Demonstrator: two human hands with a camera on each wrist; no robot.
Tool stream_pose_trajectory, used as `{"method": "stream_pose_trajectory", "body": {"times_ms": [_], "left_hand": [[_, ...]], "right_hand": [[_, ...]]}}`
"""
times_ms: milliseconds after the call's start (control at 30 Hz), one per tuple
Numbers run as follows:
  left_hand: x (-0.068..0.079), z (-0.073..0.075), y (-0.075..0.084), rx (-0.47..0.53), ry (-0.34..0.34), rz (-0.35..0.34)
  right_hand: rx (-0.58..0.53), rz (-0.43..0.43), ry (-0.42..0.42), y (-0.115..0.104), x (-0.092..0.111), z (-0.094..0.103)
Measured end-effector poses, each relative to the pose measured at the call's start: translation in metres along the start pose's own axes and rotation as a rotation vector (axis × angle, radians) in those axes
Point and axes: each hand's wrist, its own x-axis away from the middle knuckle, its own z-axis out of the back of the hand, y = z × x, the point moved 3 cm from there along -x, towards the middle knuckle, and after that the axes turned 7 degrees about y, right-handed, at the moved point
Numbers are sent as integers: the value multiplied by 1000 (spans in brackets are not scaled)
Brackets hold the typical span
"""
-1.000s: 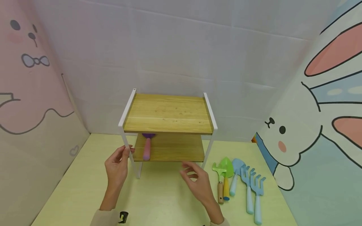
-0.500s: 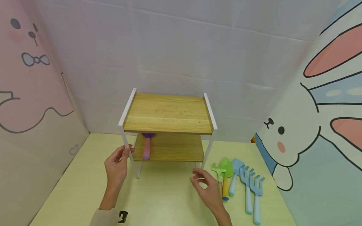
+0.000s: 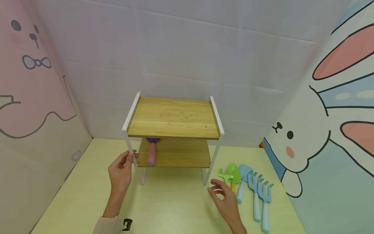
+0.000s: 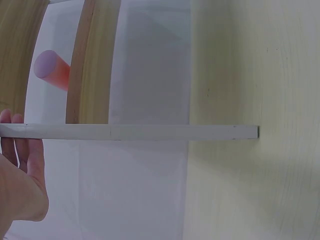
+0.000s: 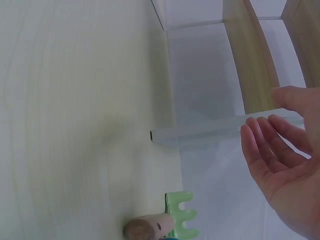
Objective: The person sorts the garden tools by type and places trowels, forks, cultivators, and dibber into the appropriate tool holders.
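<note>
A two-tier shelf (image 3: 173, 120) with wooden boards and a white frame stands on the table. My left hand (image 3: 120, 172) pinches its left front leg (image 4: 150, 132) between thumb and fingers. On the lower board lies a purple-headed garden tool with a pink handle (image 3: 151, 154), its head partly hidden under the upper board. My right hand (image 3: 226, 201) hovers right of the shelf's right leg, fingers loosely bent and holding nothing. Nearest to it is a small green hand rake (image 5: 180, 215) with a wooden handle, mostly covered by the hand in the head view.
Right of the shelf lie a green trowel (image 3: 234, 172) with a yellow handle, a blue shovel (image 3: 244, 170) and two blue hand forks (image 3: 256, 204). A small black object (image 3: 127, 224) sits near the left sleeve. Printed cloth walls enclose the table.
My right hand has moved right and toward the front, from before the shelf to beside the green rake. My left hand has stayed on the shelf leg.
</note>
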Motion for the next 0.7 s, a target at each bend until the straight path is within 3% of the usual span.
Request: {"method": "stream_pose_trajectory", "body": {"times_ms": [267,533,700], "left_hand": [[0,0,-1,10,4,-11],[1,1,-2,21,11,-4],[1,0,-2,26,8,2]], "right_hand": [[114,-85,51,14,6,15],[165,-148,21,35,14,27],[238,-146,5,43,17,32]]}}
